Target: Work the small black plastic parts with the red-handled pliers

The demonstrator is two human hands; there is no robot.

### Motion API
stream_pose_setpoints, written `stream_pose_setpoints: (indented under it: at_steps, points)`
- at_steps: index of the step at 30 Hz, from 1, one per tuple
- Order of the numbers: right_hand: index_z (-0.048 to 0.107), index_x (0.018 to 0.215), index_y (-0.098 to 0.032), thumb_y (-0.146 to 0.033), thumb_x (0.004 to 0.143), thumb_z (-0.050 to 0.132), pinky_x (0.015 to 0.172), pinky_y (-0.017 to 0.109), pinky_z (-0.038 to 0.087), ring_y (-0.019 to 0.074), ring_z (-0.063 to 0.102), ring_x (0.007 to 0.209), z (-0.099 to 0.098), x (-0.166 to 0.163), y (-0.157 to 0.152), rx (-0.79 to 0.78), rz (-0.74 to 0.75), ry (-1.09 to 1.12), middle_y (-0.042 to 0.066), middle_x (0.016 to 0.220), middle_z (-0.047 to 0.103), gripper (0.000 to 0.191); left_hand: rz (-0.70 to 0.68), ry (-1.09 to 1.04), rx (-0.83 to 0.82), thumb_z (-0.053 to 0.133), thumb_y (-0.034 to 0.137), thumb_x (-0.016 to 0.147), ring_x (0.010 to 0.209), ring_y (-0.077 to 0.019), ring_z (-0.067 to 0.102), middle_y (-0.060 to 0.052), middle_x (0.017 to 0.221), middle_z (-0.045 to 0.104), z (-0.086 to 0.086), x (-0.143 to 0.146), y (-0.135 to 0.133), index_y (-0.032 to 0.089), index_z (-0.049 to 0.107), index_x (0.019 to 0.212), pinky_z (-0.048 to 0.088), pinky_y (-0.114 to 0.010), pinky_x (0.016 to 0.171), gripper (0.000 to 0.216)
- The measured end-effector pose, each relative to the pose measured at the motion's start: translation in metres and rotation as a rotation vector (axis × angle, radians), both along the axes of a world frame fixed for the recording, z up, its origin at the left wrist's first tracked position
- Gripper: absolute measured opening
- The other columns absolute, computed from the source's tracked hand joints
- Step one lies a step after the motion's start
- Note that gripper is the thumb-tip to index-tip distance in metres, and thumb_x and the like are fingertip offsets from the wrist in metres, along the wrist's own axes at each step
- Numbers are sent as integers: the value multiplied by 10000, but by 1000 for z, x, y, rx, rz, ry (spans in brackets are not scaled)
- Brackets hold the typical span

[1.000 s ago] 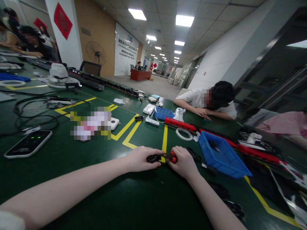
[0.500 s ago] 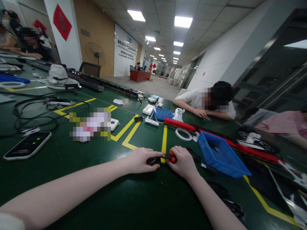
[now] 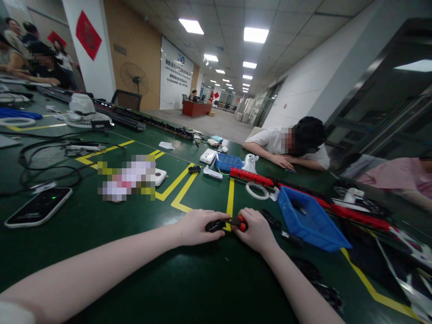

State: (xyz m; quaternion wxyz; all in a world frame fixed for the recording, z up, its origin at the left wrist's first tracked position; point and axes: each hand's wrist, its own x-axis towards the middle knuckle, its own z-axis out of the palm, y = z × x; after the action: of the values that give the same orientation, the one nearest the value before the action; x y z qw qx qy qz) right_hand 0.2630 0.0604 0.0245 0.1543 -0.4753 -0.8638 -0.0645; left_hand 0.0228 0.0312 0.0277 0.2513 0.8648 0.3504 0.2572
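Note:
My left hand [image 3: 197,227] rests on the green table [image 3: 135,252] and pinches a small black part [image 3: 213,225] against it. My right hand [image 3: 258,231] grips a screwdriver with a red and black handle [image 3: 240,222], whose tip points left into the black part. Both hands meet near a yellow floor-tape line on the table top. Part of the handle is hidden inside my right fist.
A blue bin [image 3: 308,220] sits just right of my hands, a smaller blue bin [image 3: 228,161] farther back. A phone [image 3: 38,207], cables [image 3: 43,164], white parts [image 3: 208,155] and red strips [image 3: 252,176] lie around. A person [image 3: 293,141] leans on the far edge; other people sit at far left.
Both hands have stayed together on the black part and screwdriver. The view has shifted slightly; nothing was taken up or let go.

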Motion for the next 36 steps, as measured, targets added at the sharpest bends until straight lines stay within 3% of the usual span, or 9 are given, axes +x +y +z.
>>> stream_pose_setpoints:
  at_steps: [11,22,36]
  points:
    - [486,724,-208,-300,750,600,656,299,338,190,493,718,-1,1,1,13,4,6,39,769,567,149,29,1,-57,605,412,887,1051,-219,653,-31,1205,666,2,0,-1,279,493,1323,517,-331,863,469]
    - [489,731,-211,-308,763,593,674,308,347,198,506,736,1,-2,0,14,10,12,44,775,577,145,15,42,-7,609,410,880,1144,-239,616,-51,1307,614,-3,1,1,274,443,1389,494,-374,955,552]
    - [446,704,-217,-307,755,590,646,301,324,187,474,702,0,0,0,37,-1,-10,36,751,550,177,16,16,-55,602,452,889,1148,-237,611,-43,1303,615,-2,0,1,280,460,1374,492,-376,960,534]
